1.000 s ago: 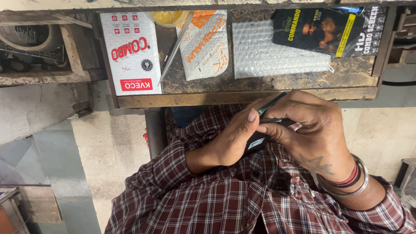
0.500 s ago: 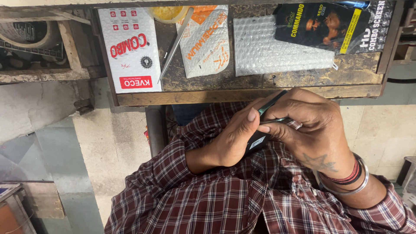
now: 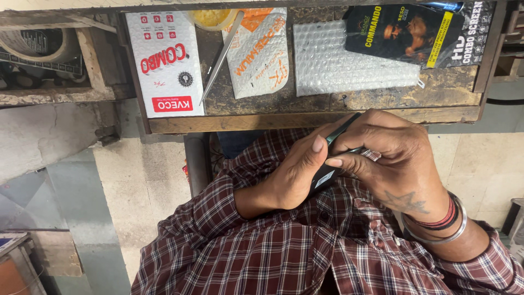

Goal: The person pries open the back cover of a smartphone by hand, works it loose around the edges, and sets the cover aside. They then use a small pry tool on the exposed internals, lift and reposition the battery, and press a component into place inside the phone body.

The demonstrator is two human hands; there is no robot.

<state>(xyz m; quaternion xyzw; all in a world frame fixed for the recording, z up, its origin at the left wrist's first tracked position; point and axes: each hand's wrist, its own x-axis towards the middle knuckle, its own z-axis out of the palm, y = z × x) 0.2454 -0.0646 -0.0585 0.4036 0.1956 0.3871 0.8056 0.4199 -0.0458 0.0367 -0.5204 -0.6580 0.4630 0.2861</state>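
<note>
Two hands are closed on one dark phone [image 3: 327, 172], which is held over the lap, just below the table [image 3: 305, 117] edge.

Little is changed from the earlier frames: the left hand [image 3: 297, 175] is kept cupped beneath the phone and the right hand [image 3: 393, 158] curled over its top, so fine work on it is judged ongoing. The phone is slim, glossy and hard-edged. On the worn wooden table are laid a white glossy box [image 3: 166, 63], metal tweezers [image 3: 221, 57], a soft bubble-wrap pouch [image 3: 352, 65] and a black printed packet [image 3: 404, 33].
</note>
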